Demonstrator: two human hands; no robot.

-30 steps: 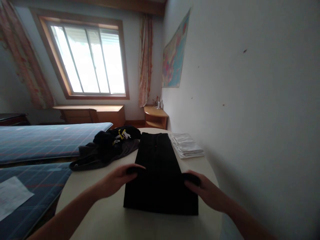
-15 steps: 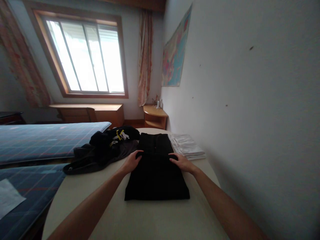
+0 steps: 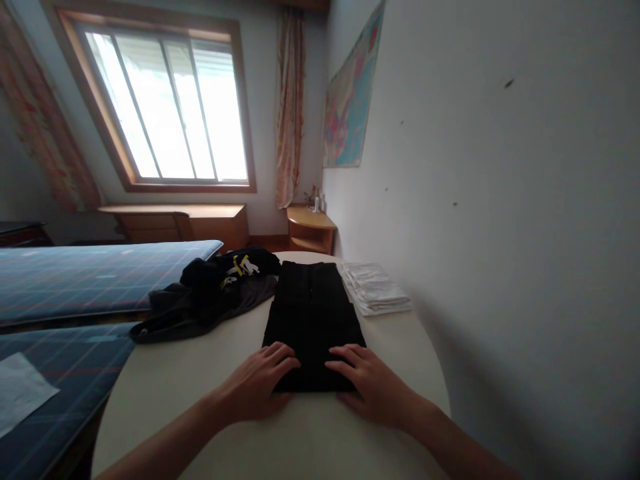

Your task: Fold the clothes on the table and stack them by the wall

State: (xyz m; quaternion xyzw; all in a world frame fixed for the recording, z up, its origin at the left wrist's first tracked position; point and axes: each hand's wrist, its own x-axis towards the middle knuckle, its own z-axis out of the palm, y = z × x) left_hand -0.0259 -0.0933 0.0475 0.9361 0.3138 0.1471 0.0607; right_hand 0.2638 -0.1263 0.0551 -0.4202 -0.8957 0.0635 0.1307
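A black garment (image 3: 315, 320), folded into a flat, narrow stack, lies lengthwise on the pale round table (image 3: 310, 440). Its exact kind cannot be made out. My left hand (image 3: 267, 377) rests on the near left corner, fingers spread over the cloth and thumb by the near edge. On the near right corner my right hand (image 3: 363, 377) lies the same way, its fingers apart on top and its thumb low at the edge. Both hands are open. The corners beneath them are hidden.
Left of the garment sits a rumpled dark heap of clothes (image 3: 210, 300) with a yellow and white print. Folded white cloth (image 3: 377, 290) lies to the right, near the wall (image 3: 500, 280). A blue plaid mattress (image 3: 100, 280) stands beyond the table's left side.
Both hands have moved from the fold across the garment's middle back towards me, to its near corners. The garment stays in about the same place.
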